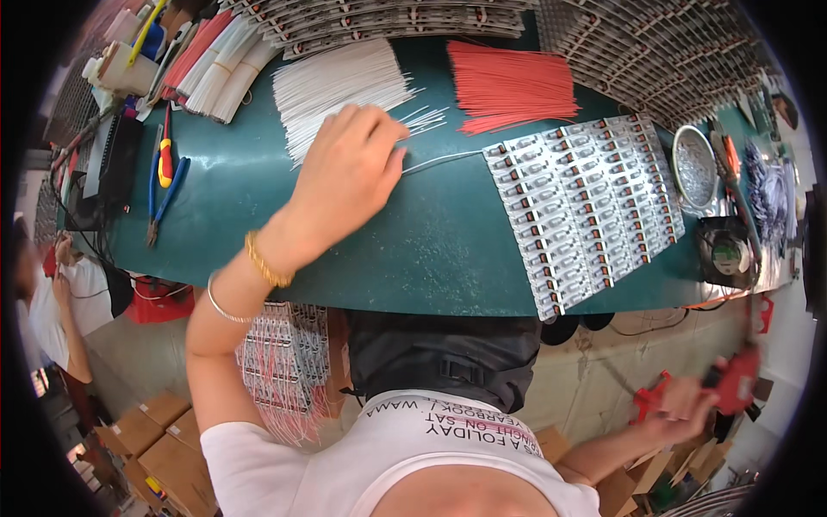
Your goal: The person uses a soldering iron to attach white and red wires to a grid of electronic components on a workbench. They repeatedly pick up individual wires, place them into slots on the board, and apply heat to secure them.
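One white wire point(444, 158) runs near-level from the nearer left hand point(351, 162), seemingly pinching it, to the panel point(579, 202) right of centre.

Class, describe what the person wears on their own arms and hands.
Both arms have short white sleeves. The left hand is ungloved; a yellow-gold, braided-looking bracelet circles that wrist, with a thin silvery bangle further up the forearm. The right hand looks ungloved, but is too blurred for finer detail.
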A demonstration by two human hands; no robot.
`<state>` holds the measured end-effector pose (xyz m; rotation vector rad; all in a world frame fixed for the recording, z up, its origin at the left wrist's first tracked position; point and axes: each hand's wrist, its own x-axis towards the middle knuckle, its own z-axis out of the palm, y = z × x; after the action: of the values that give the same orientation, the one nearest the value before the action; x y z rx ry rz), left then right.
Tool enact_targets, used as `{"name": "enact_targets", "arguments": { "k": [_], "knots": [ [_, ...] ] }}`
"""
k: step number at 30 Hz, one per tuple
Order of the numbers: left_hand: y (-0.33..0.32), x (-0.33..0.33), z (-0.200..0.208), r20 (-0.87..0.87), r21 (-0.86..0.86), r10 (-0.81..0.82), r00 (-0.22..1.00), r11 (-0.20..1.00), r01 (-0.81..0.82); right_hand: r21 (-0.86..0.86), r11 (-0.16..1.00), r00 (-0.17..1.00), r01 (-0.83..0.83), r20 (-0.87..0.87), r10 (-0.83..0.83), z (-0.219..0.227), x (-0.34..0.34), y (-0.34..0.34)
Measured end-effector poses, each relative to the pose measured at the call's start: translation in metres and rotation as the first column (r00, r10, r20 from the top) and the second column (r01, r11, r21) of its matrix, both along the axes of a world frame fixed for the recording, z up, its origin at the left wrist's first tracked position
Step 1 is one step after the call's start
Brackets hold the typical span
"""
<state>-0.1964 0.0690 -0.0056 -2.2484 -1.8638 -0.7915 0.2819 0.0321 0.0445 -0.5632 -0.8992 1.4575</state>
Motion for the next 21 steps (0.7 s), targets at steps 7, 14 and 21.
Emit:
{"name": "enact_targets", "arguments": {
  "k": [7, 14, 21],
  "knots": [
    [0.036, -0.022, -0.013, -0.126, -0.282, 0.038, 0.991, 0.957, -0.073, -0.169, 0.972, 0.984, -0.164, 0.046, 0.174, -0.053, -0.13, -0.001],
    [0.044, -0.035, 0.002, 0.164, -0.465, 0.002, 0.987, 0.882, 0.076, -0.214, 0.97, 0.957, -0.112, 0.239, 0.163, -0.056, -0.155, -0.01],
    [0.031, -0.041, -0.002, 0.411, -0.344, 0.053, 0.91, 0.934, 0.101, -0.291, 0.956, 0.95, -0.046, 0.282, 0.132, -0.051, -0.162, -0.01]
  ]
}}
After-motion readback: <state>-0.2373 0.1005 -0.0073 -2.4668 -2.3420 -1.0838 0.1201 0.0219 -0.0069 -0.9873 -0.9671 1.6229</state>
